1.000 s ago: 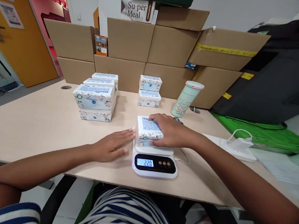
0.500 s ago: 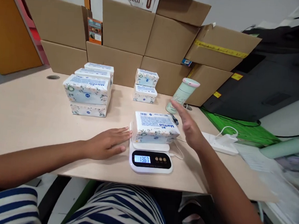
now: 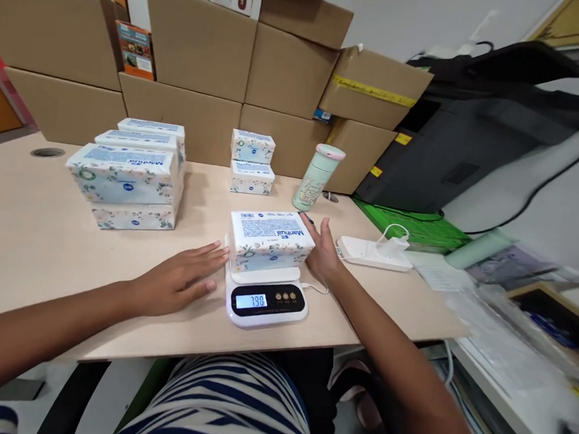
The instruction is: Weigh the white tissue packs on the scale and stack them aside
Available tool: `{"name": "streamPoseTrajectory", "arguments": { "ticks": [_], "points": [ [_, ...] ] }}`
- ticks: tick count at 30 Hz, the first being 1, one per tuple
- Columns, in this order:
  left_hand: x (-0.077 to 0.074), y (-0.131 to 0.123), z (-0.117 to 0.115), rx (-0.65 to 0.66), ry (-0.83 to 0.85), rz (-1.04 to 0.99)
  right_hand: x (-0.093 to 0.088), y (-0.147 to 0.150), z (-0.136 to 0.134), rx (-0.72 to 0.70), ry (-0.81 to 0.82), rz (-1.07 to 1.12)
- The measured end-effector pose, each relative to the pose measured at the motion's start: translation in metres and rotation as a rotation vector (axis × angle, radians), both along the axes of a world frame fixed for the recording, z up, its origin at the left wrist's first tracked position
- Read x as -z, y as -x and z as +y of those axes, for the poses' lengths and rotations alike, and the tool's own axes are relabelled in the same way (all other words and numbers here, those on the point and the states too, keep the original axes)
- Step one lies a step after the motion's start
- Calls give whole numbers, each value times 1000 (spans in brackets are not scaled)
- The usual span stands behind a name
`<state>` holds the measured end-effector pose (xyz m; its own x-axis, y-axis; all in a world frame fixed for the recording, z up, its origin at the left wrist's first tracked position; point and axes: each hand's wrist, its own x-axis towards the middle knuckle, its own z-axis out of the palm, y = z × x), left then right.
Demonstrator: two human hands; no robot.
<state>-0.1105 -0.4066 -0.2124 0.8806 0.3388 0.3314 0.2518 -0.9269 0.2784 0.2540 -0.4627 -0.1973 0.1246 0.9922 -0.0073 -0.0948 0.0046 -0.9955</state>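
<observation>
A white tissue pack (image 3: pixel 270 239) with blue print lies on a small white digital scale (image 3: pixel 266 299) whose display is lit. My left hand (image 3: pixel 179 279) rests flat on the table just left of the scale, fingers stretched out toward the pack. My right hand (image 3: pixel 323 248) is at the pack's right end, fingers straight, touching or almost touching it, holding nothing.
A stack of tissue packs (image 3: pixel 127 177) stands at the left, two more packs (image 3: pixel 252 162) behind the scale. A mint bottle (image 3: pixel 317 178), a white power strip (image 3: pixel 373 252) and cardboard boxes (image 3: pixel 197 42) sit along the back. The table edge runs near my striped shirt.
My right hand let go of the pack, lifted off to the right, then came back beside its right end. The view swung right. The scale's reading changed.
</observation>
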Motion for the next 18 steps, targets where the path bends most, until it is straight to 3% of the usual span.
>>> {"name": "streamPoseTrajectory", "arguments": {
  "ticks": [5,10,18],
  "points": [
    [-1,-1,2,-21,-13,-3,-4,8,-14,-80,-10,3],
    [-12,-2,-2,-20,-4,21,-4,8,-15,-83,-58,-44],
    [-13,-4,-2,-27,9,41,-4,10,-13,-85,-82,-57]
  ]
}}
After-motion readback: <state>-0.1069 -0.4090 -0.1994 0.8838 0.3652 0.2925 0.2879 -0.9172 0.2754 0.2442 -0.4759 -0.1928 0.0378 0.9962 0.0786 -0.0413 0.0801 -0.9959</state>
